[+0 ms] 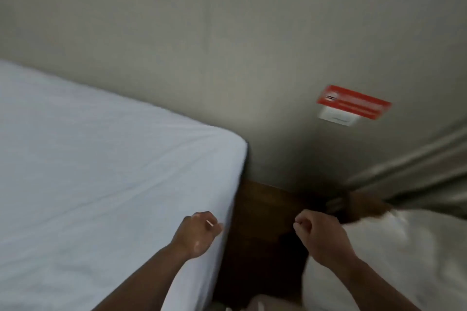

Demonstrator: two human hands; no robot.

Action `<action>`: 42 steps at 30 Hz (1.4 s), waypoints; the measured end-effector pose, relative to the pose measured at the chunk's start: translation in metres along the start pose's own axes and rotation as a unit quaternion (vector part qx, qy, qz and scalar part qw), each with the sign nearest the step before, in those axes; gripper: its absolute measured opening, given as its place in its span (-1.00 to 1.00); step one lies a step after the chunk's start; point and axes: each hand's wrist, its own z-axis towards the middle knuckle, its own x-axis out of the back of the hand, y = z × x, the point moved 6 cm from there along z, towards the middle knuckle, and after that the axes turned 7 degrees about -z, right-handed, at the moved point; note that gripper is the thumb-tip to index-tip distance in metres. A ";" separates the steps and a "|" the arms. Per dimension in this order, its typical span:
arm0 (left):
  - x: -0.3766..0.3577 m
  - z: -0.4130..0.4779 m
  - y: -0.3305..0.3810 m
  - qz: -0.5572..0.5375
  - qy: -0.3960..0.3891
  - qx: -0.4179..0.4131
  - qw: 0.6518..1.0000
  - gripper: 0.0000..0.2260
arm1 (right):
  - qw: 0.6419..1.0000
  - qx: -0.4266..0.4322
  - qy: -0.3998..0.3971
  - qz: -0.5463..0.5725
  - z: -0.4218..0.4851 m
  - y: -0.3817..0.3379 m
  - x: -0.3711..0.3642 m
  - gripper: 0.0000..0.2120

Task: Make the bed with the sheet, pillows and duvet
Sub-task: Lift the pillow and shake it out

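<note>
Sheet [101, 159] looks done at this corner: it lies white and fairly smooth, filling the frame from nine o'clock down to seven. It wraps round the corner near the middle and down the side, with only shallow creases. No pillow or duvet lies on the stretch I can see, so I judge the job to be early, with both yet to go on.

My left hand [199, 232] sits at six o'clock, right at the sheet's side edge, fingers curled downward. Whether they pinch the cloth or merely hang above it I cannot tell. My right hand [317, 235] is near it toward five o'clock, over a dark wooden surface [262, 209], curled into a fist with nothing visible in it.

Next to that wrist, at four o'clock, is a soft white bundle [384, 265]. It could be a pillow or the duvet, too blurred to say, and I take it to be what goes on next. Up at two o'clock a red sign [353, 102] hangs on the wall [202, 33].
</note>
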 end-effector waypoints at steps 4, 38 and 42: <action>0.040 -0.033 -0.089 -0.098 0.078 0.111 0.986 -0.73 | 0.987 0.135 -0.072 -0.054 0.063 -0.112 -0.022 -0.95; 0.198 -0.153 -0.632 -0.031 0.439 0.556 0.705 -0.27 | 0.609 0.789 -0.047 -0.068 -0.016 -0.913 -0.369 -0.28; 0.194 -0.147 -0.645 -0.013 0.463 0.544 0.699 -0.27 | 0.617 0.787 -0.017 -0.023 -0.064 -0.969 -0.379 -0.18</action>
